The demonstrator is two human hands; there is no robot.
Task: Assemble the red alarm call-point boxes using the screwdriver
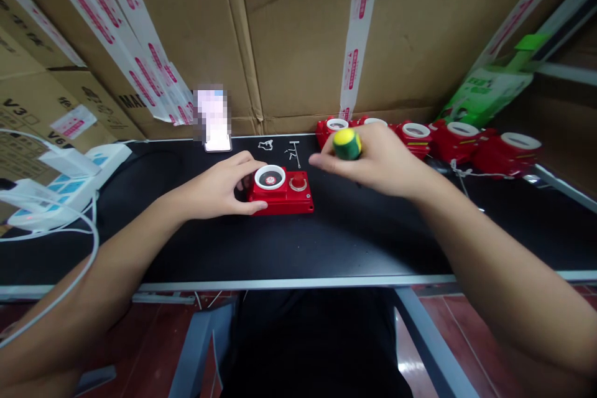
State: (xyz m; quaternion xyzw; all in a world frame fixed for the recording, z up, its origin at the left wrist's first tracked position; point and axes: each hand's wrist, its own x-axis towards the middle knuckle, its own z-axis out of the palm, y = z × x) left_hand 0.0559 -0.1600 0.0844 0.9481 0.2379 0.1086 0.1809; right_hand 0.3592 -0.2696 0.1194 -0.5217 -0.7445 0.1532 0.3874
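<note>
My left hand (224, 188) grips the left end of a red box-shaped device (282, 204) lying on the black table. The device has a white ring around a dark round window and a red knob (298, 181) beside it. To the right and above the table, my right hand (373, 158) is closed around a screwdriver (347, 144). Its green handle with a yellow end points up toward me, and its shaft is mostly hidden. The screwdriver is apart from the device. Behind the device lie a small T-shaped metal tool (296, 154) and a little metal piece (265, 145).
Several similar red devices (459, 140) stand in a row at the back right, one with a cord. A lit phone (217, 130) leans against the cardboard (298, 31) behind. A white power strip (69, 189) with cables is at left. A green-and-white pouch (489, 93) stands at right.
</note>
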